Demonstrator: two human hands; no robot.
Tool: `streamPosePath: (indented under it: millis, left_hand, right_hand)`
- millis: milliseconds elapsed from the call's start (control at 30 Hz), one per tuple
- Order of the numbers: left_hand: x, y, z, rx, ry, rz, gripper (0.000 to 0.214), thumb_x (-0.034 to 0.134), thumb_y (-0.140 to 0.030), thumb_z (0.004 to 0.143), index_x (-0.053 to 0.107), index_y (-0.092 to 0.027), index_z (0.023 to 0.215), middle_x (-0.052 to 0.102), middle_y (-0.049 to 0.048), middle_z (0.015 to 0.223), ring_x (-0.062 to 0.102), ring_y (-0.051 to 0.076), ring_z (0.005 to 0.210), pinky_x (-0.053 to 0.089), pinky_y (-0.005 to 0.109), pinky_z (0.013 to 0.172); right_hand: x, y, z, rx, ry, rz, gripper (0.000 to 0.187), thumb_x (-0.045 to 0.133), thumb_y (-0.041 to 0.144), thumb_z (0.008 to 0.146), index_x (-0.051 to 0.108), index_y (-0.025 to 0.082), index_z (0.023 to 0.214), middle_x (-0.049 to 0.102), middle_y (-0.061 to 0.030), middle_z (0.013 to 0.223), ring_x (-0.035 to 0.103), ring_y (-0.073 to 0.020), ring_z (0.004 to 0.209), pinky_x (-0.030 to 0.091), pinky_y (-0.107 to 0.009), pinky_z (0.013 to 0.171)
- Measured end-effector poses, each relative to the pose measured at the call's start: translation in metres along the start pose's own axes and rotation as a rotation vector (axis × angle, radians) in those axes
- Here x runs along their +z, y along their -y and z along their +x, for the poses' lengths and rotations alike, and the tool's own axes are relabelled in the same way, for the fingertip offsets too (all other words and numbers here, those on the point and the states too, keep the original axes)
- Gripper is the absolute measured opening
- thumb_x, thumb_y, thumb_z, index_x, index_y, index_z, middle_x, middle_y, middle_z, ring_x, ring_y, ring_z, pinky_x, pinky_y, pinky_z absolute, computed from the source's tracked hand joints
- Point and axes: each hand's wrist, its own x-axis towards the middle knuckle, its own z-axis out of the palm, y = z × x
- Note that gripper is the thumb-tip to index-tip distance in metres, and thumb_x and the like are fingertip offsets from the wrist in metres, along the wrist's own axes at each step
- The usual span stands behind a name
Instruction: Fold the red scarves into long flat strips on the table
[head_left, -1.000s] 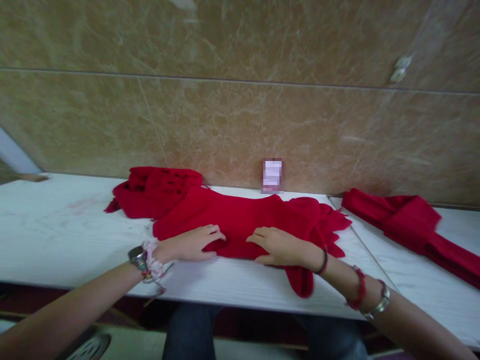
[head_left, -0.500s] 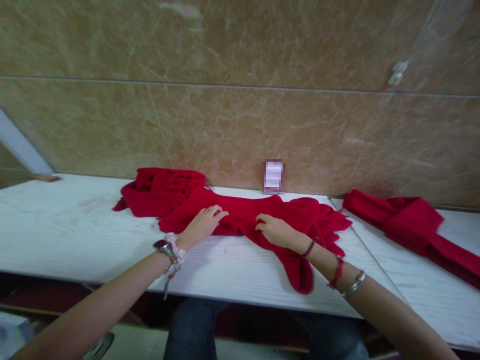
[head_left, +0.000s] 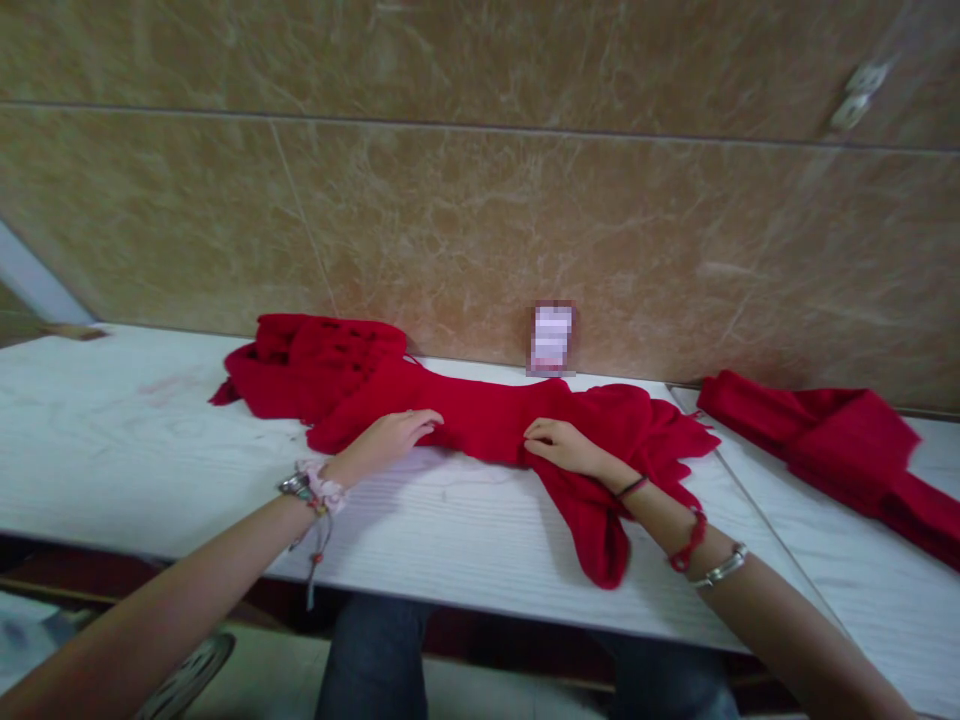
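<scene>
Cloth (head_left: 487,415) red; tabletop (head_left: 465,540) white, faintly wood-grained; wall tiles (head_left: 450,240) brown, pale-veined.

Left hand (head_left: 390,438) and right hand (head_left: 568,446) on red cloth (head_left: 484,415), white table (head_left: 457,535)

we face a brown marbled wall (head_left: 450,220), its pale veins running through big panels split by a level dark seam (head_left: 465,127) and a thinner slanting joint (head_left: 300,215). high on the right we see a small whitish fitting (head_left: 859,95), too blurred to identify. a pale post (head_left: 45,275) slants in at the left edge. against the wall we have a long white table (head_left: 150,470) with faint wood grain and a joint line crossing its right part. below it we glimpse light flooring (head_left: 285,665) in shadow. our light is dim.
</scene>
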Motion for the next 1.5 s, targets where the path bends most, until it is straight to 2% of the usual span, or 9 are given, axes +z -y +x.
streamPosePath:
  millis: [100,200,300,400,500,567,867,1133,1500]
  left_hand:
    - [-0.002,0.001,0.008,-0.044,0.053,-0.078,0.030,0.030,-0.024,0.089,0.051,-0.019,0.110,0.062,0.0042,0.103,0.059,0.016,0.092,0.044,0.028,0.083]
    - [0.001,-0.008,0.011,0.025,0.098,0.051,0.035,0.032,-0.010,0.083,0.052,-0.020,0.111,0.060,0.0056,0.106,0.056,0.017,0.097,0.041,0.030,0.087]
    - [0.005,-0.023,0.008,0.113,0.077,0.172,0.038,0.034,-0.003,0.078,0.056,-0.018,0.106,0.056,0.0077,0.107,0.053,0.018,0.100,0.039,0.030,0.091]
    - [0.008,-0.039,0.004,0.130,0.065,0.165,0.027,0.038,-0.020,0.086,0.054,-0.016,0.108,0.056,0.0080,0.103,0.052,0.019,0.097,0.040,0.032,0.088]
    - [0.010,-0.050,0.002,0.103,0.034,0.160,0.044,0.047,-0.047,0.082,0.051,-0.015,0.111,0.055,0.0096,0.107,0.051,0.024,0.101,0.040,0.037,0.088]
    - [0.013,-0.055,0.003,0.070,-0.004,0.190,0.052,0.050,-0.052,0.078,0.049,-0.013,0.112,0.055,0.0115,0.109,0.051,0.026,0.103,0.040,0.038,0.088]
    - [0.018,-0.073,0.017,0.175,-0.096,0.360,0.026,0.053,-0.015,0.077,0.053,-0.015,0.103,0.056,0.0087,0.105,0.051,0.022,0.098,0.041,0.034,0.084]
    - [-0.004,-0.059,0.003,0.004,-0.172,0.519,0.023,0.048,-0.004,0.069,0.058,-0.014,0.087,0.058,0.0095,0.090,0.054,0.023,0.086,0.043,0.034,0.074]
    - [-0.046,-0.018,-0.053,-0.162,-0.010,0.693,0.024,0.043,-0.004,0.070,0.057,-0.014,0.087,0.056,0.0107,0.089,0.054,0.023,0.084,0.044,0.033,0.071]
  right_hand:
    - [0.002,-0.001,-0.002,0.033,-0.055,0.049,0.017,0.050,0.014,0.079,0.065,0.015,0.086,0.063,-0.0059,0.085,0.058,-0.0144,0.077,0.047,-0.029,0.074]
    - [0.006,0.006,-0.005,-0.016,-0.094,-0.004,0.036,0.048,0.007,0.076,0.060,0.019,0.107,0.060,-0.0070,0.100,0.057,-0.0155,0.086,0.047,-0.032,0.081]
    - [0.008,0.013,-0.008,-0.067,-0.038,-0.095,0.032,0.043,0.013,0.082,0.062,0.018,0.107,0.057,-0.0089,0.103,0.055,-0.0165,0.092,0.045,-0.032,0.085]
    - [0.008,0.017,-0.009,-0.072,-0.007,-0.161,0.031,0.050,0.031,0.083,0.063,0.015,0.106,0.056,-0.0107,0.103,0.055,-0.0183,0.092,0.045,-0.031,0.084]
    - [0.008,0.019,-0.011,-0.089,0.001,-0.220,0.040,0.057,0.041,0.078,0.063,0.015,0.107,0.056,-0.0111,0.104,0.054,-0.0203,0.095,0.045,-0.032,0.084]
    - [0.009,0.020,-0.011,-0.077,-0.002,-0.256,0.037,0.059,0.038,0.076,0.064,0.015,0.105,0.056,-0.0109,0.104,0.054,-0.0203,0.095,0.046,-0.031,0.083]
    - [0.014,0.012,-0.007,-0.065,-0.119,-0.131,0.018,0.051,0.014,0.080,0.070,0.014,0.083,0.059,-0.0074,0.091,0.056,-0.0141,0.081,0.047,-0.025,0.077]
    - [0.014,0.007,-0.008,-0.225,-0.126,0.015,0.016,0.054,0.017,0.081,0.070,0.016,0.085,0.059,-0.0059,0.090,0.057,-0.0129,0.081,0.047,-0.024,0.078]
    - [0.009,0.016,-0.010,-0.353,0.060,-0.004,0.022,0.049,0.024,0.085,0.068,0.014,0.085,0.060,-0.0071,0.089,0.056,-0.0130,0.080,0.045,-0.024,0.078]
